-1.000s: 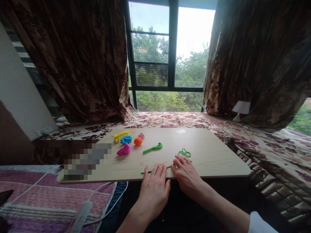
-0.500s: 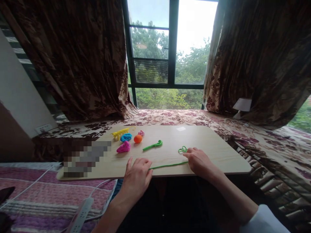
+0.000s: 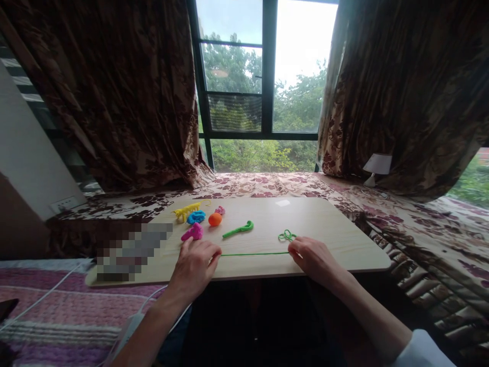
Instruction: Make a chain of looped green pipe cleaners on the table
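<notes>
Head view: the green crook (image 3: pixel 237 230) lying on the table (image 3: pixel 324 224) serves as reference. A thin green strand (image 3: pixel 254 254) runs straight on the wearer's side of the crook; whether it touches the tabletop cannot be determined. The left hand (image 3: pixel 196 264), left of the crook, pinches one end of the strand; the right hand (image 3: pixel 315 257), to its right, pinches the other. A looped green piece (image 3: pixel 286 235) sits right of the crook, near the right fingers. Left of the crook are an orange ball (image 3: pixel 215 219) and a magenta lump (image 3: pixel 193 231), the latter near the left hand.
</notes>
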The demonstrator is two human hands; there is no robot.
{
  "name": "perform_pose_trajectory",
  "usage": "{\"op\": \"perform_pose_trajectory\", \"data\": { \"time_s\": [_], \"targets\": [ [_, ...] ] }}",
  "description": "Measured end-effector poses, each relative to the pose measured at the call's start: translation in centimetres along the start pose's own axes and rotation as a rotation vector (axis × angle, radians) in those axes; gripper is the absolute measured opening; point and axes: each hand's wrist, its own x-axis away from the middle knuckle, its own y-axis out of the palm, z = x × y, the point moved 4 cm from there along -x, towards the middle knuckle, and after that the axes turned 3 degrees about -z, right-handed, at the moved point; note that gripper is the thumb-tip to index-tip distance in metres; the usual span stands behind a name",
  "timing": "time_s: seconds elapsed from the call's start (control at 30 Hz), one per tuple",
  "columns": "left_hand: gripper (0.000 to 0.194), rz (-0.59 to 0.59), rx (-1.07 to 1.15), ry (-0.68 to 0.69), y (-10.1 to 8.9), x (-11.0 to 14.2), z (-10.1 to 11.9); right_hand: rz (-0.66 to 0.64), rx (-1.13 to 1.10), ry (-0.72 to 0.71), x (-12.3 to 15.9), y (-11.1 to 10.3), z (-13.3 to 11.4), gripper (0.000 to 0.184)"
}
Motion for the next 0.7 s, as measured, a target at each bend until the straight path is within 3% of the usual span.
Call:
{"op": "perform_pose_trajectory", "data": {
  "time_s": [0.13,0.2,0.27,0.33,0.4,0.47,0.57,0.7],
  "targets": [
    [0.029,-0.087,-0.044,0.007,0.1,0.9,-0.4,-0.01,-0.019,-0.045,0.2,0.6,-1.3,0.019],
    [0.036,-0.052,-0.082,-0.049,-0.2,1.3,0.6,-0.008,-0.024,-0.051,0.4,0.7,-1.5,0.021],
    [0.042,0.007,-0.106,-0.088,-0.3,1.3,2.7,0.009,-0.027,-0.044,0.7,0.6,-1.4,0.031],
    [0.045,0.017,-0.075,-0.027,0.4,0.8,5.8,0.038,-0.033,-0.038,0.8,0.3,-1.5,0.038],
    [0.044,-0.022,-0.032,0.068,1.8,0.2,8.6,0.053,-0.034,-0.041,0.8,0.2,-1.7,0.04],
    [0.041,-0.051,-0.014,0.05,3.1,-0.1,10.1,0.032,-0.028,-0.054,0.8,0.6,-2.2,0.04],
    [0.043,-0.081,0.001,0.039,4.3,0.3,10.6,-0.008,-0.02,-0.074,1.2,1.4,-3.0,0.039],
    [0.047,-0.104,0.005,0.098,4.1,1.0,10.4,0.016,0.024,-0.095,1.5,1.6,-3.5,0.037]
  ]
}}
